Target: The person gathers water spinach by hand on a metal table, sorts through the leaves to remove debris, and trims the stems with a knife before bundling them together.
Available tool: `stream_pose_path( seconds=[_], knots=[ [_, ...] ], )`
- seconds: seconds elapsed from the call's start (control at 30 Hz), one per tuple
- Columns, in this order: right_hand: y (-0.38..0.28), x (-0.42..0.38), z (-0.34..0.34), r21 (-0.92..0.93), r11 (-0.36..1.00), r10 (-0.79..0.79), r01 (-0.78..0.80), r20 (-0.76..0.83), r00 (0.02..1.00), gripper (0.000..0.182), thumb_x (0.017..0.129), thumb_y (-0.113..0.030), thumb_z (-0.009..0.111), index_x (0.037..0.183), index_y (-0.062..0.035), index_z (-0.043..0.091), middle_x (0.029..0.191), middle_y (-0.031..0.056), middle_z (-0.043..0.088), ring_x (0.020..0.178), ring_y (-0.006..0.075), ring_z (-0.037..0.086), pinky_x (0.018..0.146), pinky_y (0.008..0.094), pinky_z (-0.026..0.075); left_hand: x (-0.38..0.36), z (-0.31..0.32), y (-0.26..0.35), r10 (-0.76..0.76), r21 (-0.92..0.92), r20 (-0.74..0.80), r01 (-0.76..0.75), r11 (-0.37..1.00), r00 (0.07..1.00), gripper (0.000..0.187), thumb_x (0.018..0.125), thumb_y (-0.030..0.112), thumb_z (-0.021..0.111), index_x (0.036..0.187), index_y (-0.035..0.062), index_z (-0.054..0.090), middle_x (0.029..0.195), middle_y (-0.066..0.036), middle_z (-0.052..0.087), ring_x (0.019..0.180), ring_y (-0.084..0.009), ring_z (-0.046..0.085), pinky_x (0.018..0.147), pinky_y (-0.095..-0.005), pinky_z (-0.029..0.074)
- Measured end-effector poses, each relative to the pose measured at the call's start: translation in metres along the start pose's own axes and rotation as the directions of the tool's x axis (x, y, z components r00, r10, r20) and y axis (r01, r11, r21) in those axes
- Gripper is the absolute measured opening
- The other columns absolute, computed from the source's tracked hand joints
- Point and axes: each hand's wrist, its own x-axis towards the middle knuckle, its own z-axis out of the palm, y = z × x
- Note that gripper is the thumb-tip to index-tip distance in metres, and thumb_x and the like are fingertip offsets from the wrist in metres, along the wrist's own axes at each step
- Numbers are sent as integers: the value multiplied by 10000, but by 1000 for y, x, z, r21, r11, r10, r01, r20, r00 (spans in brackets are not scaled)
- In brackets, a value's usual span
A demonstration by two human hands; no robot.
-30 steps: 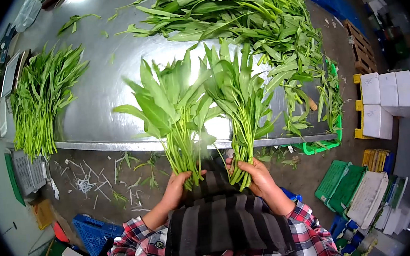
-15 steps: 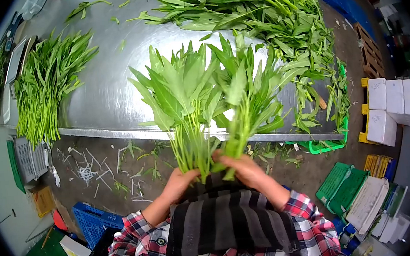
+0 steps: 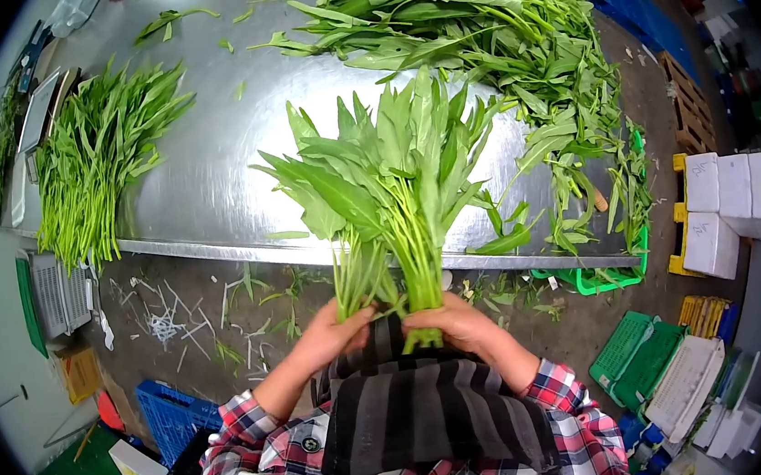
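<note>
My left hand point(image 3: 339, 328) is closed round the stems of a smaller bunch of water spinach point(image 3: 358, 272). Beside it, my right hand point(image 3: 454, 320) grips a thicker bunch of water spinach point(image 3: 413, 243) low on its stems, whose cut ends poke out below the fingers. Both bunches stand leaves-up in front of my apron, their long pointed leaves overlapping over the near edge of the metal table point(image 3: 206, 135). A sprig point(image 3: 505, 242) lies at that edge, just right of the bunches.
A large heap of water spinach point(image 3: 468, 9) covers the table's far right. An arranged bunch point(image 3: 86, 174) lies at the left end, near a scale-like device point(image 3: 40, 110). A green crate point(image 3: 600, 280) sits under the right corner. White scraps point(image 3: 164, 322) litter the floor.
The right hand's bunch has moved left against the other one and looks fuller. The left hand's bunch looks thinner. A sprig now shows separately at the table edge.
</note>
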Motion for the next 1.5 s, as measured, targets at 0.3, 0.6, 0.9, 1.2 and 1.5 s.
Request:
stream_pose_path(
  seconds=[0.3, 0.6, 0.9, 1.2, 1.5],
  knots=[
    [-23, -61, -55, 161, 977, -53, 143, -465, 884, 266, 734, -126, 631, 918, 46, 544, 586, 78, 524, 466, 162, 485, 445, 275, 386, -12, -19, 39, -8, -52, -25, 7, 999, 1000, 228, 912, 246, 501, 997, 36, 532, 550, -6, 468, 432, -74, 391, 405, -213, 307],
    [-57, -45, 19, -91, 845, -504, 526, -460, 730, 217, 771, -115, 592, 923, 14, 506, 648, 53, 520, 559, 137, 497, 517, 251, 417, 14, 23, 28, 184, -559, -132, -227, 797, 974, 124, 851, 131, 583, 937, 81, 508, 701, -22, 509, 597, -125, 486, 567, -278, 418],
    [3, 14, 12, 241, 970, 81, -32, -196, 977, 185, 805, -119, 625, 934, 12, 601, 813, 64, 612, 725, 143, 557, 658, 262, 445, 31, 40, -12, 108, -546, -87, -138, 826, 990, 159, 875, 158, 549, 842, 2, 550, 790, -67, 570, 737, -168, 570, 714, -283, 488],
    [-5, 13, 30, 375, 924, 5, 79, -219, 976, 120, 817, -75, 578, 887, 18, 550, 789, 103, 593, 725, 176, 556, 629, 289, 448, 35, 41, -31, 61, -383, -106, -97, 919, 993, 335, 930, 330, 436, 852, 35, 573, 798, -38, 549, 725, -125, 523, 687, -292, 482],
    [14, 25, 17, 229, 943, -185, 243, -249, 951, 196, 816, -47, 581, 985, -3, 493, 824, 112, 612, 728, 206, 616, 683, 312, 494, 34, 49, -26, -99, -694, -100, 2, 720, 990, 201, 918, 275, 485, 937, 80, 530, 862, -26, 555, 813, -142, 547, 754, -348, 480]
  ],
)
